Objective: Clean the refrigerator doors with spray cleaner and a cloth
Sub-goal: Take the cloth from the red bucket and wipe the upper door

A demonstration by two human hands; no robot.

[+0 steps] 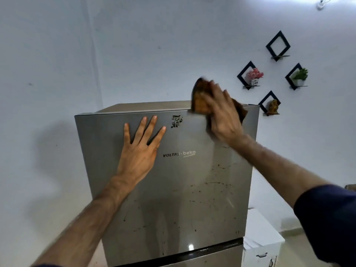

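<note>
Clearly the wiping is under way. The right hand (221, 114) presses a brown-orange cloth (200, 99) against the top right corner of the upper refrigerator door (173, 199), fingers spread over the bunched fabric so that part of it pokes out above the door's top edge. The left hand (140, 149) lies flat on the steel with its fingers straight and splayed, holding nothing; I take it to be steadying the door. No spray bottle is anywhere in sight. Dark specks and streaks dot the middle and lower right of the panel, so the next passes probably need to come downward with firm pressure. The badge (179, 153) mid-door reads "VOLTAS · beko". A black sticker (176, 121) near the top edge is too broken up to read.
</note>
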